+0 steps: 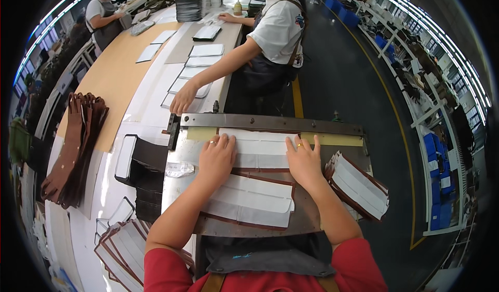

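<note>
A white panel with brown edging (261, 146) lies flat on the metal machine table, its far edge against the long metal bar (270, 123). My left hand (217, 156) rests on its left end, fingers stretched forward and holding nothing. On its right end lies my right hand (303, 158), fingers spread, a ring on one of them. Closer to me, a second white panel with brown edging (252, 201) sits on the metal table (306, 216), partly under my left forearm. A stack of similar panels (359, 185) leans out over the table's right edge.
Left of the metal table are black folded pieces (150, 157), a small clear packet (179, 170) and more brown-edged panels (122, 253). Brown straps (78, 146) lie farther left. A co-worker (275, 32) reaches over white panels on the long table (140, 97). Shelves (436, 120) line the right.
</note>
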`<action>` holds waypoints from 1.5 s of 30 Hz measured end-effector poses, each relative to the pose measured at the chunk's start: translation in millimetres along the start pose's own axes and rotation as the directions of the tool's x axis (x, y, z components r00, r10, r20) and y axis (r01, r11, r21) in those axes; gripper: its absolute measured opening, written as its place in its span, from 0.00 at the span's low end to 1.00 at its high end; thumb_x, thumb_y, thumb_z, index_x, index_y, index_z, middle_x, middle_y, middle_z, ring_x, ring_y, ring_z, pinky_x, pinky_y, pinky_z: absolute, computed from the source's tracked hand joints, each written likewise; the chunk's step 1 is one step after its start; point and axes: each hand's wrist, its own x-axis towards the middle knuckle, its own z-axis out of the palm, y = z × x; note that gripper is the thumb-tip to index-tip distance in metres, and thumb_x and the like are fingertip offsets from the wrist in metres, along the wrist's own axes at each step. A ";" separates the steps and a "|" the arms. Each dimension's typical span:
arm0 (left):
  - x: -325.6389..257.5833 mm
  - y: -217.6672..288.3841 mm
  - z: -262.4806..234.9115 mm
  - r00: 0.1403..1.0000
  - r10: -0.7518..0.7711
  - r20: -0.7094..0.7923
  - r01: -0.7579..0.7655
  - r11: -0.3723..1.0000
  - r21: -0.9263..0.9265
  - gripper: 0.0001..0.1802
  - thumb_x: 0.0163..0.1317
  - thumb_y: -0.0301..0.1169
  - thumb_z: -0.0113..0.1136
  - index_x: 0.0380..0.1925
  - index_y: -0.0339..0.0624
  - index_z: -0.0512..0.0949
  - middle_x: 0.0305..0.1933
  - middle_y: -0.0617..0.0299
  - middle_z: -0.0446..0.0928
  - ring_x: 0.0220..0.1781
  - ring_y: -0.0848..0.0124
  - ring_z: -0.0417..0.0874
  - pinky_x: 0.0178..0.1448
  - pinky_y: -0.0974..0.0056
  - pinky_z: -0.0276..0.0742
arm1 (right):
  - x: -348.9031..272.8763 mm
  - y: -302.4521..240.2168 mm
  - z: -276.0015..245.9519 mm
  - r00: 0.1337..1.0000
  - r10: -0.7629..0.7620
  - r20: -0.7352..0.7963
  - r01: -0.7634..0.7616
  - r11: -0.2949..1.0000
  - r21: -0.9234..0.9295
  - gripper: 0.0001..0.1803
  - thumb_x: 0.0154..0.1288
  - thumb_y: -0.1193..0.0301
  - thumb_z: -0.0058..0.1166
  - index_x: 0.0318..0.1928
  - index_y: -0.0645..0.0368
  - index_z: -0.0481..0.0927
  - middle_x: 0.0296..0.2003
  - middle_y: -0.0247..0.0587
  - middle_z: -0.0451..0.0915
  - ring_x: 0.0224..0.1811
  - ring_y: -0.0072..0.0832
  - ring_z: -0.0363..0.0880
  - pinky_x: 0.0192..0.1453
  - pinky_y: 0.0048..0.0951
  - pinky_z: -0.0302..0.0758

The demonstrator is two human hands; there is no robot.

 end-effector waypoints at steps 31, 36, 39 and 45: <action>-1.3 -15.7 -4.8 0.996 -0.084 0.039 0.082 0.995 0.048 0.20 0.56 0.37 0.60 0.49 0.49 0.74 0.42 0.62 0.73 0.49 0.62 0.74 0.61 0.49 0.57 | 44.5 -8.3 1.2 0.988 -0.134 0.074 0.106 0.947 0.303 0.07 0.53 0.77 0.51 0.35 0.60 0.76 0.37 0.41 0.74 0.44 0.37 0.73 0.46 0.35 0.73; -0.3 -14.4 -7.1 0.995 -0.095 0.028 0.094 0.995 0.015 0.23 0.56 0.34 0.60 0.53 0.49 0.72 0.46 0.61 0.73 0.51 0.59 0.73 0.62 0.49 0.57 | 47.0 1.2 0.1 0.996 -0.091 -0.014 0.087 0.882 0.463 0.10 0.52 0.69 0.58 0.34 0.59 0.75 0.35 0.41 0.74 0.45 0.36 0.71 0.44 0.34 0.70; -1.3 -19.3 1.3 0.983 -0.179 -0.047 0.174 0.980 -0.095 0.25 0.56 0.31 0.58 0.56 0.47 0.68 0.48 0.58 0.73 0.52 0.57 0.73 0.61 0.49 0.58 | 60.2 -1.7 -9.0 0.958 -0.062 0.279 -0.096 0.849 0.519 0.12 0.50 0.67 0.62 0.32 0.58 0.75 0.32 0.39 0.73 0.46 0.34 0.70 0.45 0.32 0.68; 10.0 -32.3 7.9 0.906 -0.374 0.201 0.360 0.429 -0.828 0.26 0.59 0.23 0.56 0.58 0.41 0.63 0.44 0.55 0.74 0.48 0.68 0.75 0.53 0.66 0.68 | 49.6 6.8 -12.8 0.958 -0.019 0.286 -0.232 0.535 0.812 0.10 0.55 0.69 0.60 0.32 0.62 0.76 0.30 0.37 0.71 0.36 0.26 0.71 0.41 0.27 0.69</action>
